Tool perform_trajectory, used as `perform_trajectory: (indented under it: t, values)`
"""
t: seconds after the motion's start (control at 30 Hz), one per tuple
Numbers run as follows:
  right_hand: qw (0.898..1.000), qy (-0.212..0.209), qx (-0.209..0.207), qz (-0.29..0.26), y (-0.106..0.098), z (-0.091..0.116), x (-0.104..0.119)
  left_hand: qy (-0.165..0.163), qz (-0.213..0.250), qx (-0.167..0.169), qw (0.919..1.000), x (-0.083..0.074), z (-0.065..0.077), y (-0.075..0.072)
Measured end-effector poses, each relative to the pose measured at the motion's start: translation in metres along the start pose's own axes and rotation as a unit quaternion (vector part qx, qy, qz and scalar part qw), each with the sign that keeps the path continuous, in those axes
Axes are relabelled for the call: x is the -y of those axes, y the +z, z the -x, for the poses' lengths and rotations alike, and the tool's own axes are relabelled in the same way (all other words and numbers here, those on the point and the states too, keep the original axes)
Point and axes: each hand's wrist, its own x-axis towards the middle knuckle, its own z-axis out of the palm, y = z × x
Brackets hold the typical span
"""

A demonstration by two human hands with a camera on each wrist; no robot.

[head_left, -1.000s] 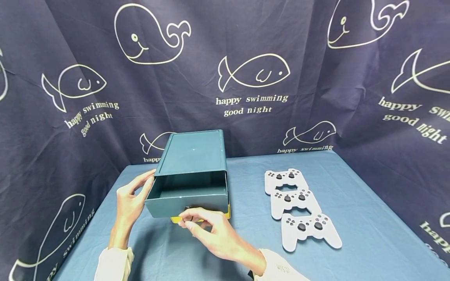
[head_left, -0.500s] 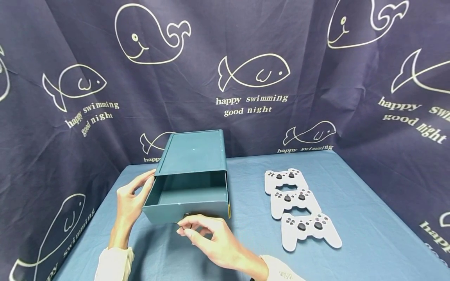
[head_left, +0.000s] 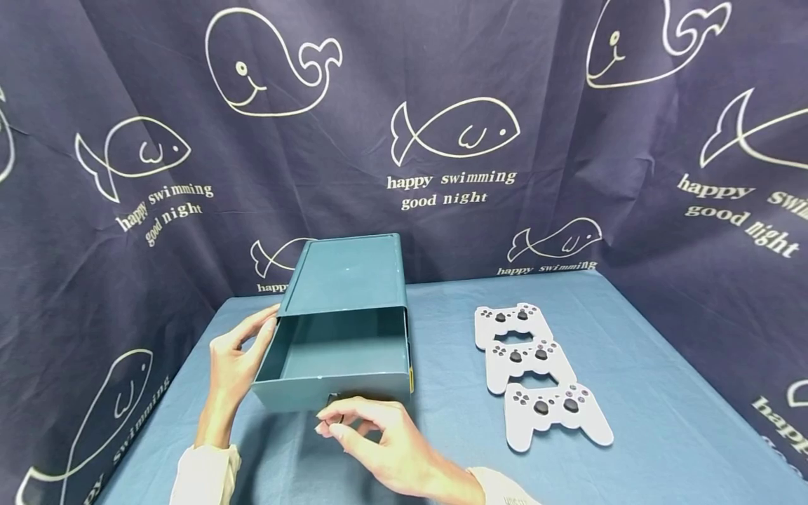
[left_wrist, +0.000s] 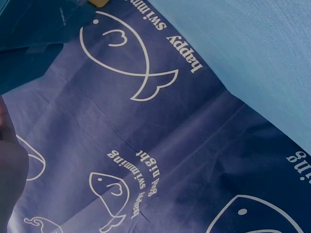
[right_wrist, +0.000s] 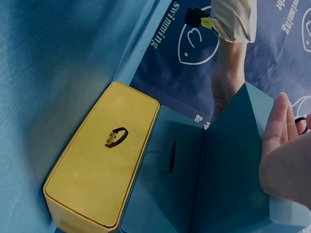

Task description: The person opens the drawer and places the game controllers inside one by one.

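Note:
A teal drawer cabinet [head_left: 350,273] stands on the table, its top drawer [head_left: 341,391] pulled far out towards me. No item shows in the visible part of that drawer. My right hand [head_left: 391,438] pinches the black loop handle [right_wrist: 302,125] on the drawer's front; the fingers partly hide the loop. My left hand [head_left: 236,354] rests against the cabinet's left side near the front edge, fingers extended. Under the top drawer, the right wrist view shows a closed teal middle drawer [right_wrist: 160,179] and a closed yellow bottom drawer [right_wrist: 97,160], each with a black loop.
Several paces of blue cloth cover the table [head_left: 442,393]. Three white game-controller shapes overlap in a slanting row at the right: a far one [head_left: 489,333], a middle one [head_left: 499,372] and a near one [head_left: 520,431]. A dark fish-print curtain [head_left: 454,231] encloses the back and sides.
The top drawer has slid further out towards me, exposing more of its floor and covering the yellow front below. My right hand has moved back with its loop; my left hand stays put.

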Motion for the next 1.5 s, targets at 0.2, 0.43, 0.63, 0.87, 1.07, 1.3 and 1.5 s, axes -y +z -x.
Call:
perform_trajectory:
  t: [0.2, 0.43, 0.63, 0.87, 1.07, 1.3, 1.5]
  values:
    - [1.000, -0.012, 0.001, 0.008, 0.003, 0.004, -0.001, 0.000, -0.007, 0.000, 1.0000, 0.000, 0.001, -0.001]
    - [1.000, -0.028, 0.005, 0.012, 0.004, 0.006, 0.000, 0.005, -0.004, -0.001, 1.0000, 0.000, 0.001, 0.000]
    - [0.999, -0.037, 0.008, 0.013, 0.005, 0.008, -0.001, 0.005, -0.006, -0.002, 1.0000, 0.001, 0.000, 0.000]
    - [0.999, -0.029, 0.013, 0.009, 0.004, 0.009, 0.004, -0.002, -0.009, 0.000, 1.0000, 0.001, 0.000, -0.001]
    - [1.000, -0.019, 0.016, 0.010, 0.005, 0.009, 0.007, -0.004, -0.008, 0.000, 1.0000, 0.001, 0.001, 0.000]
    - [0.999, -0.035, 0.018, 0.011, 0.005, 0.011, 0.007, 0.008, -0.001, -0.006, 1.0000, 0.001, 0.001, 0.002]
    - [0.999, -0.049, 0.018, 0.012, 0.007, 0.011, 0.006, 0.012, 0.004, -0.009, 0.9999, -0.002, 0.001, 0.001]
